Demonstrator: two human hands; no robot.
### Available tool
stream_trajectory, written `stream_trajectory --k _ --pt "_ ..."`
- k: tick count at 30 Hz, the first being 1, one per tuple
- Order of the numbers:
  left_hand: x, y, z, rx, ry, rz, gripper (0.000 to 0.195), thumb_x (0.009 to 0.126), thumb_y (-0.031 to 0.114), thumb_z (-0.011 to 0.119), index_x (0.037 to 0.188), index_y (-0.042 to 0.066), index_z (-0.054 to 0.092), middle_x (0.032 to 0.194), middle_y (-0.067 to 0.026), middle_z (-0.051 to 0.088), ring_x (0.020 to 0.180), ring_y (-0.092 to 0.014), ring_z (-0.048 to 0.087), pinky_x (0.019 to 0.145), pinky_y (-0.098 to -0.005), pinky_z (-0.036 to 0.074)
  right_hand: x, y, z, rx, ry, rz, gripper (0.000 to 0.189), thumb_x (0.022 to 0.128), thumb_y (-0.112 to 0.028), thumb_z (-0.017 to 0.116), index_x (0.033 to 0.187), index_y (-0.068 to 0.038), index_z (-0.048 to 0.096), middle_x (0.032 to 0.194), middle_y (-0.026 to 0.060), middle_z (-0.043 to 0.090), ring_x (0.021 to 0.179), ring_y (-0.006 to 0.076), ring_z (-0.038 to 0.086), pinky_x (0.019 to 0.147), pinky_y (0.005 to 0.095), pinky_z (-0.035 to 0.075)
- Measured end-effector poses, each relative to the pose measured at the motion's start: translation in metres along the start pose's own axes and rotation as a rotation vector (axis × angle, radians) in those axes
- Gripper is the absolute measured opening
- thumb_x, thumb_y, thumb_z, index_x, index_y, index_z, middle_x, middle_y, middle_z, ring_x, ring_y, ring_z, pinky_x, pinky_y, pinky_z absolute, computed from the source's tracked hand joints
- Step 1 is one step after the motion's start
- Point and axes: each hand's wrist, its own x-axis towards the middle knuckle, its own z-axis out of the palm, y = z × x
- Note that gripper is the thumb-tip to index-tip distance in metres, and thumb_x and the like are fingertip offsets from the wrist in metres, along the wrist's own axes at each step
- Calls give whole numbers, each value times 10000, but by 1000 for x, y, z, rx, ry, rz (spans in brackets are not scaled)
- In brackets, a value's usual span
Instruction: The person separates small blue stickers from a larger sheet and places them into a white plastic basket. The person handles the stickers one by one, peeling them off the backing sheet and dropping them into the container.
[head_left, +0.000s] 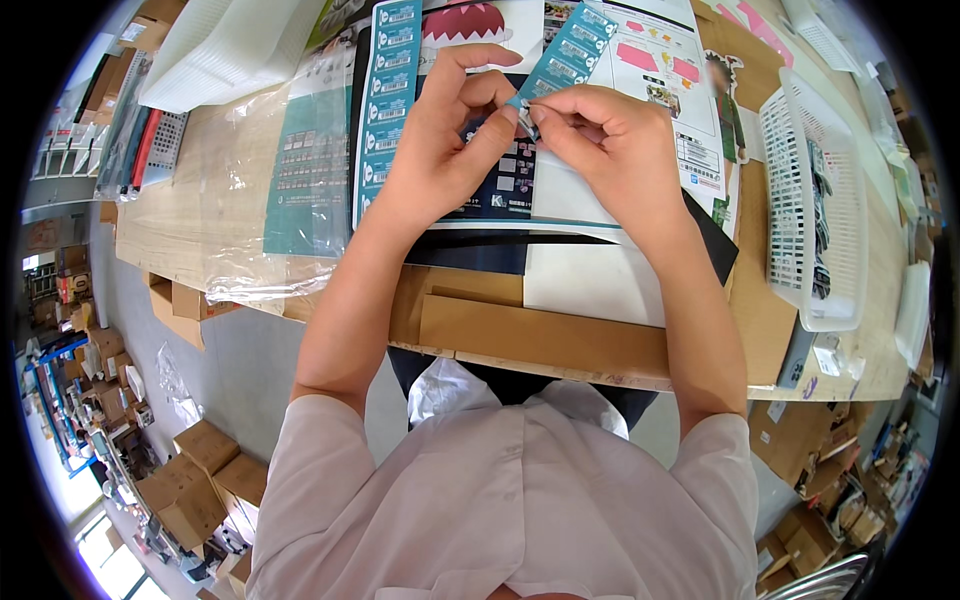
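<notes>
Between my two hands is a small teal label (525, 120) with a barcode, pinched at fingertip and partly covered. My left hand (461, 124) grips its left side between thumb and fingers, the index finger raised and curled. Thumb and index finger of my right hand (611, 131) hold its other side. A strip of teal barcode labels (571, 52) runs up and right just beyond the fingertips; whether the small label is joined to it I cannot tell. Another teal label strip (386, 112) lies left of my left hand. Beneath are printed sheets (660, 67) with pictures and writing.
A white plastic basket (847, 247) holding several small dark packets stands at the right. Clear plastic film (232, 187) and white stacked trays (217, 52) are at the left. A cardboard strip (540, 330) lies along the table's front edge. Cardboard boxes (184, 491) stand on the floor.
</notes>
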Motion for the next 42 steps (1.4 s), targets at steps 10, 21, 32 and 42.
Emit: stream_trajectory --k 10,21,32,42 --pt "3 -15 4 -8 115 -80 201 990 94 746 1122 6 622 976 -46 681 914 -106 651 796 -279 572 4 -6 0 -206 104 -181 89 894 -44 779 975 -24 748 852 76 759 721 191 771 643 277 601" --pt "1 -11 5 -63 115 -111 90 993 41 708 1008 -10 635 957 -20 667 907 -70 621 796 -251 570 4 -5 -5 -155 63 -80 85 876 -34 780 958 -23 759 848 81 762 731 175 776 651 271 606" --pt "0 -11 7 -176 153 -143 83 1019 38 696 1022 -21 638 925 -11 676 925 -70 670 833 -241 554 6 -6 -8 -52 36 3 89 913 -38 761 991 3 768 892 83 779 763 188 792 689 271 625" --pt "1 -16 1 -224 72 -130 63 1024 5 661 987 -28 621 992 -7 626 962 -73 657 874 -252 557 5 -3 -8 -21 14 46 109 911 -60 781 995 8 773 880 86 789 777 175 797 697 274 628"
